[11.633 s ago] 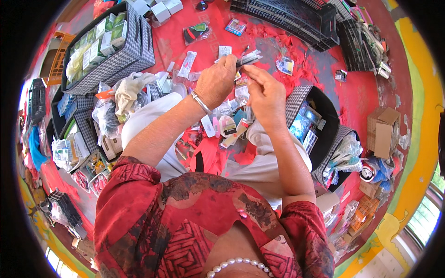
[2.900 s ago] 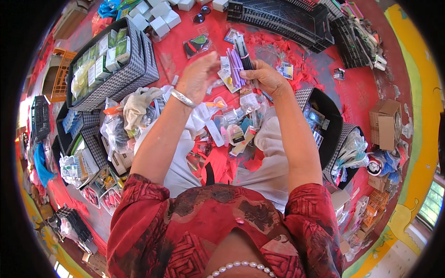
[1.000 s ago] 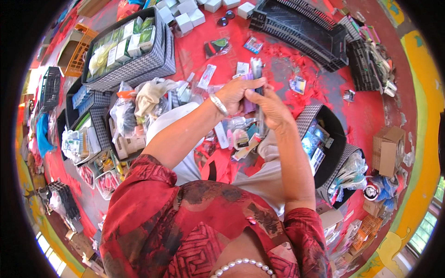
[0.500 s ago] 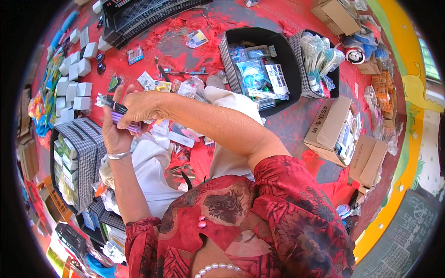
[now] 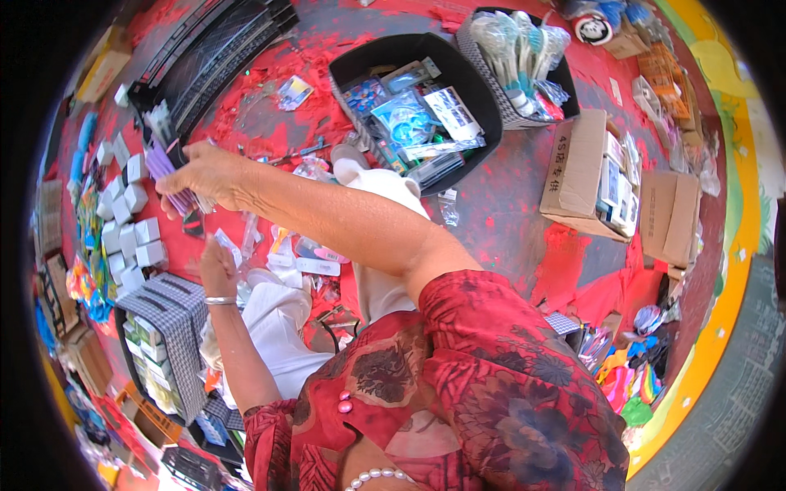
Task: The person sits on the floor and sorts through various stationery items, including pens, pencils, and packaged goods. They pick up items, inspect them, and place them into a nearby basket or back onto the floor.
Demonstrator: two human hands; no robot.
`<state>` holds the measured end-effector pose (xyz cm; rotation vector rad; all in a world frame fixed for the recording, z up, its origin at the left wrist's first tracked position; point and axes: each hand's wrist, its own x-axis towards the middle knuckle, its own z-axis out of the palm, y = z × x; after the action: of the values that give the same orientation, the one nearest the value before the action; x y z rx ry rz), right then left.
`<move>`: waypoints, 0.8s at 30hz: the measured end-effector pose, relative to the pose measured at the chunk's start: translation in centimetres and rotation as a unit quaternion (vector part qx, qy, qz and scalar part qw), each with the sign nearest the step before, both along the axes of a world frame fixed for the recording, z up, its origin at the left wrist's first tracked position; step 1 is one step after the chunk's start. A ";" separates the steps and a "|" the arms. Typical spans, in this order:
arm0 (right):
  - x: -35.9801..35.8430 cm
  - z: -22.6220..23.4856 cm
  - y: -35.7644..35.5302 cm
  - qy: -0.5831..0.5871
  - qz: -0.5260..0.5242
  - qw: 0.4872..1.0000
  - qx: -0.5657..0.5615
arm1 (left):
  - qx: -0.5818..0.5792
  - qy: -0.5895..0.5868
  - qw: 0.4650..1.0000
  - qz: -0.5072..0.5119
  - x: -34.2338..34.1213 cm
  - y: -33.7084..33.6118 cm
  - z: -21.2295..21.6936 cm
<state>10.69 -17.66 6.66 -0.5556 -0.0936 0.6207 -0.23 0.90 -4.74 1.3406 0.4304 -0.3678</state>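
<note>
My right hand [image 5: 209,176] reaches far out to the left, its fingers wrapped round a bundle of slender sticks [image 5: 159,162]. They are purple along the lower part, with clear and dark ends; their exact kind does not show. My left hand [image 5: 217,268], with a silver bangle at the wrist, is apart from the bundle, nearer my left knee. Its fingers look curled in and are somewhat blurred; a pale flat strip [image 5: 229,245] is beside them, and I cannot tell whether they hold it. Loose small packets [image 5: 282,250] lie between my legs.
White small boxes [image 5: 123,200] cluster at the left above a checked fabric bin [image 5: 176,307]. A black rack [image 5: 233,61] stands at the far left. Ahead, a fabric bin [image 5: 487,151] holds packaged goods, beside another with wrapped brushes [image 5: 512,53]. An open carton [image 5: 573,168] sits at the right.
My right hand has moved away from my left, outward and up-left with the bundle. My left hand has let go of it and dropped back, its fingers curling. The view has turned.
</note>
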 end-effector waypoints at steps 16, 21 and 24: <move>-4.2 -12.0 -30.9 0.290 -0.326 0.883 -0.173 | 0.389 -0.086 0.776 -0.489 -2.0 -5.5 -0.2; -14.5 -18.0 -33.4 0.404 -0.329 0.838 -0.160 | 0.534 -0.093 0.599 -0.589 -3.7 -7.3 -1.3; -16.4 -19.3 -32.3 0.430 -0.303 0.838 -0.147 | 0.578 -0.183 0.416 -0.678 -5.2 -8.1 -3.4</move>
<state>-5.72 -49.94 -12.61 -0.5174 1.0170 0.2090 -5.47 -7.18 -8.10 2.9011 -1.2724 -1.1935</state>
